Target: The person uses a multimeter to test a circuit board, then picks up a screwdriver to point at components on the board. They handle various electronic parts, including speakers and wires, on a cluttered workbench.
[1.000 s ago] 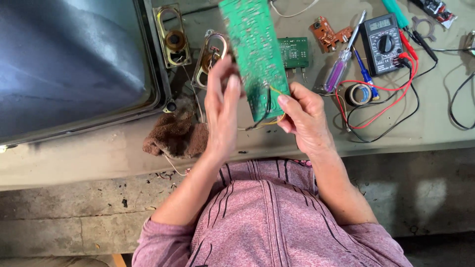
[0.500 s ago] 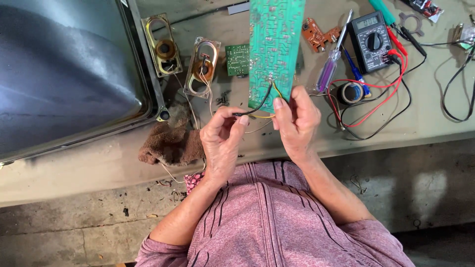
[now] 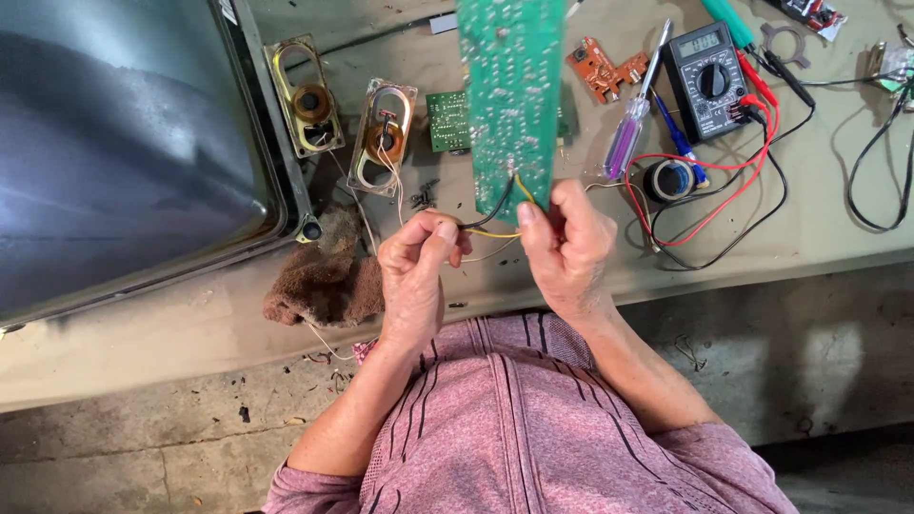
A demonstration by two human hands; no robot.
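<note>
A long green circuit board (image 3: 511,95) stands upright above the bench, solder side toward me. My right hand (image 3: 566,249) grips its lower edge between thumb and fingers. A black wire and a yellow wire (image 3: 493,226) run from the board's bottom corner to my left hand (image 3: 419,269), which pinches them between thumb and forefinger. Both hands hover over the front edge of the grey bench (image 3: 809,228).
A large tube screen (image 3: 124,152) lies at left. Two oval speakers (image 3: 383,133), a small green board (image 3: 447,121), an orange board (image 3: 603,69), a purple-handled screwdriver (image 3: 628,138), a multimeter (image 3: 706,81) with red and black leads, a tape roll (image 3: 669,179), a brown rag (image 3: 324,276).
The board has swung from tilted to upright. My left hand dropped from the board's side and took the wires; my right hand shifted to the board's lower edge.
</note>
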